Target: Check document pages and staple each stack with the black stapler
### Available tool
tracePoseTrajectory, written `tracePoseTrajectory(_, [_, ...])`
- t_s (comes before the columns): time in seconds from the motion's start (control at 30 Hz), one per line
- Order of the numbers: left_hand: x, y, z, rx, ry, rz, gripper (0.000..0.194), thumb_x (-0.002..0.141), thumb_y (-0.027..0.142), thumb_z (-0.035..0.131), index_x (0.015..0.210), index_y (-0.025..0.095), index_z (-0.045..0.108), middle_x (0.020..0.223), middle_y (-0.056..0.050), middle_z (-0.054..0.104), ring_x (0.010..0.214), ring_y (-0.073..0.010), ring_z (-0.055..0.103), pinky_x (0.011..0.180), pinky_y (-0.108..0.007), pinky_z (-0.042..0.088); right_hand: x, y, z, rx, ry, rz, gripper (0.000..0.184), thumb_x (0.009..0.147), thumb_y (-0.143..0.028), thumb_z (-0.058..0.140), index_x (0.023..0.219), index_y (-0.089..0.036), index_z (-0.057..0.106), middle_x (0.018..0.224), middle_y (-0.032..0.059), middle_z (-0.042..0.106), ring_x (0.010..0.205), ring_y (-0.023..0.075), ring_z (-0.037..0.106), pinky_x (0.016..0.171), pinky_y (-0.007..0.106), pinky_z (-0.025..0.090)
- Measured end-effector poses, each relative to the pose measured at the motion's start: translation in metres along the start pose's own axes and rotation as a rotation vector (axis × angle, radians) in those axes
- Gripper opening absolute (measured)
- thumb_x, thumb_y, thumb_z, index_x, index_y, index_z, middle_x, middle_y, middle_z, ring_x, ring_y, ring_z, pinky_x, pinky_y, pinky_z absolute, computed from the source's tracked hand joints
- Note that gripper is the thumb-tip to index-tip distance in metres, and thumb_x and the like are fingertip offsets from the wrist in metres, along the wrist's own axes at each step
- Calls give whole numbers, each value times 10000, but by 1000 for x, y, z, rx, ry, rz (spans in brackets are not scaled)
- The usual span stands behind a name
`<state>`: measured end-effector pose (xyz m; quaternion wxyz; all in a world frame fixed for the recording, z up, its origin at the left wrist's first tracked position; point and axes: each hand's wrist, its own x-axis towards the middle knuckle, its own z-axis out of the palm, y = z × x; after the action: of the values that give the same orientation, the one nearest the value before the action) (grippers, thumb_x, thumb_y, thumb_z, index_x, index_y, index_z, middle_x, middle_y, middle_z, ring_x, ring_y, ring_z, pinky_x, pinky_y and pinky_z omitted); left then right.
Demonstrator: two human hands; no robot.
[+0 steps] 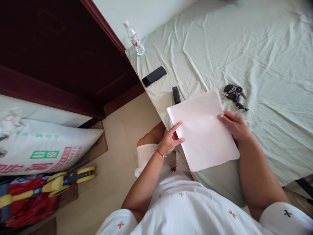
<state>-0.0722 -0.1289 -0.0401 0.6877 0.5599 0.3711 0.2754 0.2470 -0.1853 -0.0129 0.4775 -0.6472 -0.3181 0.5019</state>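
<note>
A blank white sheet of paper (204, 133), perhaps more than one layer, is held up over the near edge of the bed. My left hand (170, 140) grips its left edge, with thumb and forefinger on the top face and the other fingers hidden behind. On the opposite edge my right hand (236, 125) pinches the paper, thumb on top and fingers curled underneath. Just beyond the paper's upper left corner lies a small black device (176, 95). Close to my right hand, a bunch of keys (235, 94) rests on the sheet.
A wrinkled pale green bedsheet (276, 75) covers the bed. On it are a black phone-like object (154, 76) and an upright clear bottle (136, 40) near the wall. At left, a large white sack (80, 140) stands beside a yellow and blue ride-on toy (57, 183).
</note>
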Motion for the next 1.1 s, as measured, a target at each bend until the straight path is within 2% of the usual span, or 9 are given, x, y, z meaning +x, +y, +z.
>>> tracePoseTrajectory(0.13, [-1, -3, 1, -49, -8, 31, 1048, 773, 360, 910, 1679, 296, 386, 1697, -124, 462, 1575, -286, 450, 1334, -499, 336, -1, -1, 0, 8, 3, 8, 464, 766, -680, 854, 876, -251, 716, 693, -10, 682, 507, 140, 567, 433, 259, 443])
tracePoseTrajectory(0.23, [-2, -3, 1, -29, -33, 35, 1091, 785, 362, 901, 1707, 320, 319, 1723, -124, 421, 1585, -292, 436, 1334, -518, 331, -3, -4, 1, 16, -9, 29, 473, 741, -676, 878, 862, -248, 715, 688, -11, 674, 507, 134, 559, 427, 252, 436])
tracePoseTrajectory(0.4, [0, -1, -2, 48, -44, 24, 1056, 797, 383, 885, 1701, 315, 343, 1760, -113, 355, 1647, -309, 321, 1368, -521, 242, -3, -4, 6, 15, 20, -23, 426, 776, -646, 861, 894, -260, 725, 734, -9, 692, 550, 143, 583, 457, 258, 462])
tracePoseTrajectory(0.5, [0, -2, -2, 48, -35, 34, 1042, 798, 384, 881, 1695, 317, 353, 1772, -106, 331, 1654, -310, 303, 1372, -519, 230, 1, 0, 7, -2, 77, -95, 390, 830, -644, 806, 958, -281, 737, 819, -2, 729, 615, 160, 620, 506, 270, 499])
tracePoseTrajectory(0.6, [-1, -4, 0, 25, -20, 44, 1045, 797, 373, 882, 1693, 319, 347, 1778, -102, 317, 1655, -305, 303, 1374, -514, 228, 5, 5, 5, -35, 98, -111, 357, 852, -623, 785, 969, -289, 741, 826, -6, 728, 618, 161, 613, 506, 271, 487])
tracePoseTrajectory(0.87, [-2, 0, 6, 41, 0, 66, 1211, 811, 432, 862, 1748, 318, 103, 1781, -142, 287, 1619, -310, 370, 1336, -509, 326, 3, -1, 5, 1, 70, -67, 359, 808, -604, 832, 918, -274, 744, 766, -15, 688, 573, 135, 548, 481, 261, 440])
tracePoseTrajectory(1.0, [-2, -1, 8, 82, 3, 76, 1246, 830, 505, 839, 1750, 324, 19, 1799, -146, 230, 1635, -310, 339, 1339, -493, 323, 2, -2, 5, 32, 66, -55, 366, 793, -597, 845, 930, -273, 744, 738, -21, 666, 552, 127, 526, 464, 252, 410])
tracePoseTrajectory(1.1, [-1, -1, 9, 57, 9, 85, 1286, 820, 498, 853, 1746, 326, -23, 1798, -151, 231, 1638, -305, 336, 1345, -484, 313, 2, -2, 5, 34, 64, -49, 365, 794, -595, 845, 932, -274, 742, 736, -19, 669, 548, 132, 533, 458, 257, 410])
